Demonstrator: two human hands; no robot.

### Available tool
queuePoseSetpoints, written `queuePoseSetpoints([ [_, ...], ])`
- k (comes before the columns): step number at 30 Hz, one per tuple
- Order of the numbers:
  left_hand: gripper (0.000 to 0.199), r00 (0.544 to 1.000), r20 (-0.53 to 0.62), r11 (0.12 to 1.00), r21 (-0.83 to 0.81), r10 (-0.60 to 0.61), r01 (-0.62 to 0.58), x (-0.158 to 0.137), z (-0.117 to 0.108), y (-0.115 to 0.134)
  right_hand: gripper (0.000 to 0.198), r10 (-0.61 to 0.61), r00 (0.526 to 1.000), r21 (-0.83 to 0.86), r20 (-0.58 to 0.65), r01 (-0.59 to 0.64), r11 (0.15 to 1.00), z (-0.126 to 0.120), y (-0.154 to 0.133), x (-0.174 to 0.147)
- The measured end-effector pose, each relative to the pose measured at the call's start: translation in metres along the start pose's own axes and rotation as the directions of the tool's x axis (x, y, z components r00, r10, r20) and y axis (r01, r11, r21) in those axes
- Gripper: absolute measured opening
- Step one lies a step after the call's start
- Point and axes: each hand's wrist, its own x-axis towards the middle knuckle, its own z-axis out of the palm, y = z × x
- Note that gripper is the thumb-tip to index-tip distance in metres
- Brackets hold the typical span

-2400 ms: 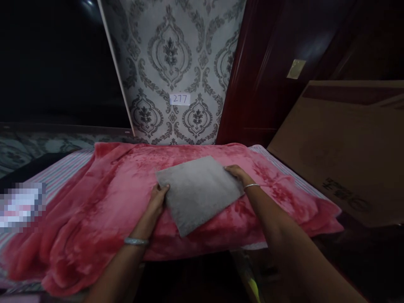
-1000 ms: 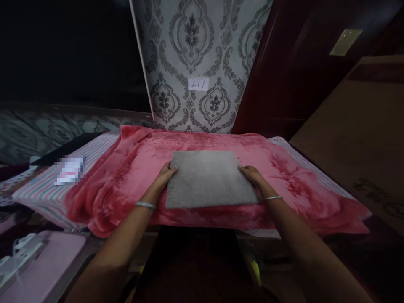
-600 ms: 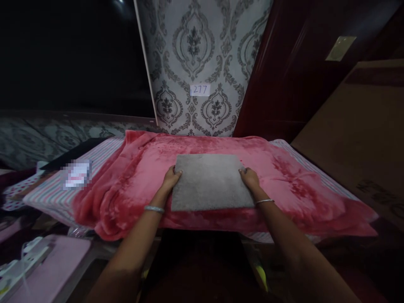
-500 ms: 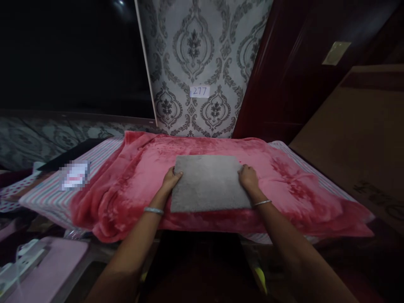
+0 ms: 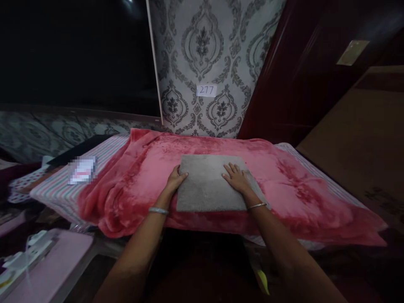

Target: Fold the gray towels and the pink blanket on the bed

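Observation:
A grey rectangular mat with a short, fuzzy surface lies flat on a pink and red plush blanket. My left hand holds the mat's left edge, its thumb on top and the other fingers partly hidden at the side. Spread fingers of my right hand rest flat on the mat's upper right part. Under the blanket, a striped cloth shows at both sides.
A pixelated phone-like item lies on the striped cloth at left. Behind stand a large dark screen and a patterned wall with a "277" label. A cardboard box is at right; a power strip sits lower left.
My right hand has let go of the mat's right edge and moved left onto its top, fingers spread. My left hand stays at the left edge. The whole view has shifted slightly.

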Motion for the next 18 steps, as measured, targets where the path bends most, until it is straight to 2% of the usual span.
queuePoseSetpoints([
  [14, 0.047, 0.997, -0.037, 0.993, -0.102, -0.07, 0.066, -0.009, 0.002, 0.004, 0.06, -0.005, 0.999, -0.042, -0.04, 0.003, 0.999, 0.003, -0.001, -0.001],
  [18, 0.049, 0.997, -0.012, 0.985, -0.156, -0.071, 0.068, -0.011, 0.003, 0.008, 0.06, -0.007, 0.998, -0.021, -0.054, 0.006, 1.0, 0.009, 0.003, 0.001],
])
